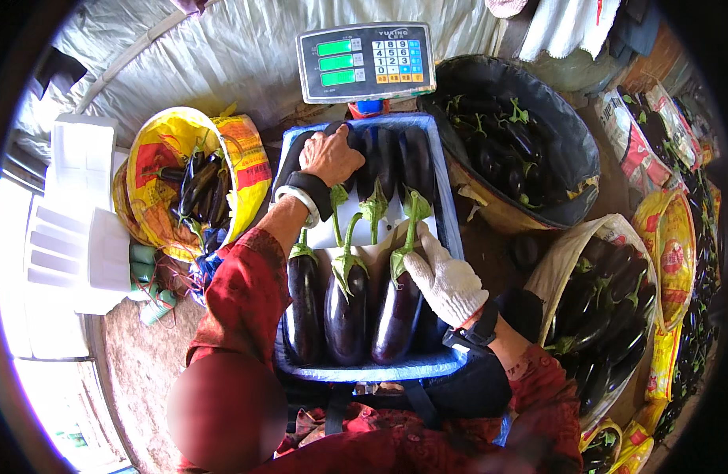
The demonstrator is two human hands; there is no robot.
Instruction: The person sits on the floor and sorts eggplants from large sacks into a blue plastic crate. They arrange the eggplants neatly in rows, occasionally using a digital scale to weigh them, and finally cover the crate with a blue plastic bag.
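A blue-lined tray [451,221] holds two rows of dark purple eggplants with their green stems pointing to the middle. My left hand [331,158], bare, reaches to the far row. Its fingers curl down over an eggplant [338,126] there, and the fingertips are partly hidden. My right hand [447,284], in a white knit glove, closes at the stem and cap of the near row's right eggplant [397,316]. Beside that one lie a middle eggplant [346,316] and a left eggplant [303,308]. Pale sheet material shows between the rows.
A scale display [366,63] rises behind the tray. At left stand a yellow sack [249,170] of eggplants, white foam boxes [84,174] and green twine spools [143,272]. To the right are a black-lined basket [573,142] and a pale sack [644,237], both holding eggplants.
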